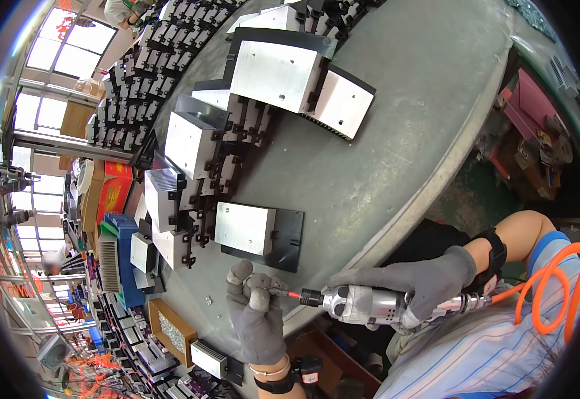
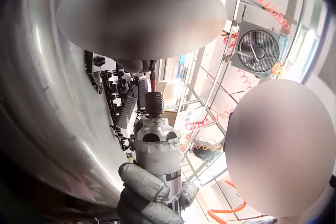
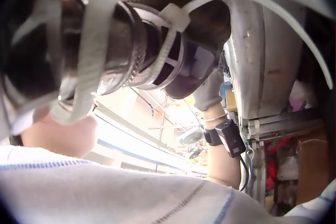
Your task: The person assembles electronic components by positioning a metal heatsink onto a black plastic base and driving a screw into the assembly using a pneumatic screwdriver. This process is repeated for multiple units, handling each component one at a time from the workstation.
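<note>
My right hand (image 1: 436, 276), in a grey glove, grips a silver air screwdriver (image 1: 363, 304) lying nearly level in front of the body. An orange hose (image 1: 559, 263) runs from its rear end. From the black collar (image 2: 154, 104) extends a bit with a red sleeve (image 1: 294, 294). The gloved left hand (image 1: 258, 319) pinches at the bit's tip with curled fingers and thumb; any small part between them is hidden. Just beyond the hands, a silver metal block (image 1: 244, 226) on a black plate (image 1: 286, 243) lies on the grey table (image 1: 343, 193).
More silver blocks (image 1: 273, 73) with black brackets stand at the table's far side and left. A cardboard box (image 1: 187, 336) of small metal pieces and a finned block (image 1: 209, 359) sit near the left forearm. The table's curved edge (image 1: 429, 193) runs close to the body.
</note>
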`<state>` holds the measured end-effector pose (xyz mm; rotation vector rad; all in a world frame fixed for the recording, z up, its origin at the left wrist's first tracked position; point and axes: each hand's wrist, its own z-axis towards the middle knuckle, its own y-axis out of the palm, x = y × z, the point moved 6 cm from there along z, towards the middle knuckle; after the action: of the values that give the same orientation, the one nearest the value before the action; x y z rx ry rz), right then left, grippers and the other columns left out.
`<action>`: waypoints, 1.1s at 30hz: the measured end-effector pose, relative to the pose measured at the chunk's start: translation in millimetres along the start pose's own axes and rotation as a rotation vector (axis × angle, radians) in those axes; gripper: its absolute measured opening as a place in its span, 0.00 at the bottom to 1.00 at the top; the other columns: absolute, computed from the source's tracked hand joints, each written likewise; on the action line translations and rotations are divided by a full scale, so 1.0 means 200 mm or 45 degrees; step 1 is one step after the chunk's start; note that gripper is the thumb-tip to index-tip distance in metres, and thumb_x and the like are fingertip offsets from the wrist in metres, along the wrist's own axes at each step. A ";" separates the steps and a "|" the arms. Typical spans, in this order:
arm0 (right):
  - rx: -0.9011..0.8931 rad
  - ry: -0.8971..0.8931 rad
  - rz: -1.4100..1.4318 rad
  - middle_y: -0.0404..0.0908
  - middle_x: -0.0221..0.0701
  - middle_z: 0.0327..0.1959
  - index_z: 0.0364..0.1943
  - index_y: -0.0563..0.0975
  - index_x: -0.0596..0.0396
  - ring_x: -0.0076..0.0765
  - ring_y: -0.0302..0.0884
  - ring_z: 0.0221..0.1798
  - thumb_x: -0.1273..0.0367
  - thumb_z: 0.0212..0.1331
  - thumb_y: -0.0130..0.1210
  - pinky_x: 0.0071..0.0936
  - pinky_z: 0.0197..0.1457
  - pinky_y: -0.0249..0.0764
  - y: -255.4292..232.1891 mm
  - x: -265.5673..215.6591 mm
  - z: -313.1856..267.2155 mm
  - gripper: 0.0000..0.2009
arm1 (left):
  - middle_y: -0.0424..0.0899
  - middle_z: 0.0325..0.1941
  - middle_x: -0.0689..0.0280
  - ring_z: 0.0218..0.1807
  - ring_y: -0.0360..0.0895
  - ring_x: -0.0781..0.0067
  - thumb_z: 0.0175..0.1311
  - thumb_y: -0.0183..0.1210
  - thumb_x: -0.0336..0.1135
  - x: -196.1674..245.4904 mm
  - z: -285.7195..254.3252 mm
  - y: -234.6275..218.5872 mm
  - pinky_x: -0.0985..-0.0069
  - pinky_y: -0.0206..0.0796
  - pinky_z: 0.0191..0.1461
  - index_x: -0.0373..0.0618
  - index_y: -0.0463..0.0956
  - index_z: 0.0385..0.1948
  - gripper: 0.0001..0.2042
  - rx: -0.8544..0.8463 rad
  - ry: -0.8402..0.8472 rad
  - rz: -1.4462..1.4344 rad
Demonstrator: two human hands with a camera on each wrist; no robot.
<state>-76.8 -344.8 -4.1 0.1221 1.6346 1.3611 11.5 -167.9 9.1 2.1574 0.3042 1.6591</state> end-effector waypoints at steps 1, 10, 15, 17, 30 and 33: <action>-0.006 -0.044 0.027 0.58 0.22 0.34 0.67 0.51 0.62 0.16 0.56 0.35 0.73 0.41 0.53 0.13 0.38 0.61 0.00 -0.01 0.00 0.42 | 0.79 0.35 0.65 0.37 0.77 0.72 0.55 0.63 0.26 0.01 0.00 0.01 0.75 0.72 0.45 0.38 0.66 0.54 0.24 -0.019 0.031 0.053; 0.003 0.059 -0.042 0.63 0.25 0.36 0.65 0.55 0.59 0.17 0.62 0.36 0.73 0.38 0.53 0.14 0.39 0.68 -0.02 0.01 -0.01 0.41 | 0.78 0.38 0.69 0.39 0.74 0.78 0.58 0.63 0.30 0.02 0.00 -0.02 0.74 0.68 0.47 0.41 0.66 0.57 0.24 -0.087 0.070 0.192; -0.030 0.343 0.499 0.69 0.34 0.40 0.68 0.50 0.57 0.24 0.73 0.32 0.71 0.35 0.57 0.21 0.34 0.76 -0.01 0.04 -0.06 0.47 | 0.78 0.39 0.68 0.39 0.74 0.78 0.59 0.62 0.30 0.00 0.03 0.02 0.75 0.69 0.48 0.41 0.68 0.54 0.21 -0.253 0.056 0.125; -0.020 0.318 0.312 0.69 0.37 0.46 0.71 0.43 0.57 0.28 0.76 0.36 0.70 0.35 0.58 0.24 0.35 0.75 -0.03 0.03 -0.06 0.52 | 0.78 0.39 0.68 0.40 0.74 0.78 0.60 0.62 0.30 -0.02 0.03 0.05 0.75 0.69 0.48 0.41 0.68 0.53 0.19 -0.299 -0.002 0.026; 0.072 0.140 0.077 0.58 0.24 0.32 0.58 0.60 0.61 0.19 0.55 0.32 0.71 0.36 0.54 0.16 0.34 0.63 -0.04 0.00 -0.09 0.35 | 0.82 0.37 0.57 0.38 0.78 0.71 0.60 0.62 0.40 -0.01 0.03 0.10 0.75 0.70 0.46 0.34 0.73 0.45 0.19 -0.243 -0.121 0.530; 0.070 0.164 0.083 0.58 0.23 0.33 0.61 0.58 0.62 0.18 0.55 0.33 0.71 0.37 0.54 0.14 0.36 0.61 -0.02 -0.01 -0.10 0.38 | 0.82 0.38 0.53 0.36 0.77 0.72 0.59 0.62 0.37 -0.02 0.01 0.09 0.76 0.69 0.43 0.31 0.75 0.43 0.18 -0.251 -0.203 0.529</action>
<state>-88.0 -362.9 -8.5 0.1231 1.7901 1.3986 12.0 -186.8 13.8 2.2869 -0.3631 1.6235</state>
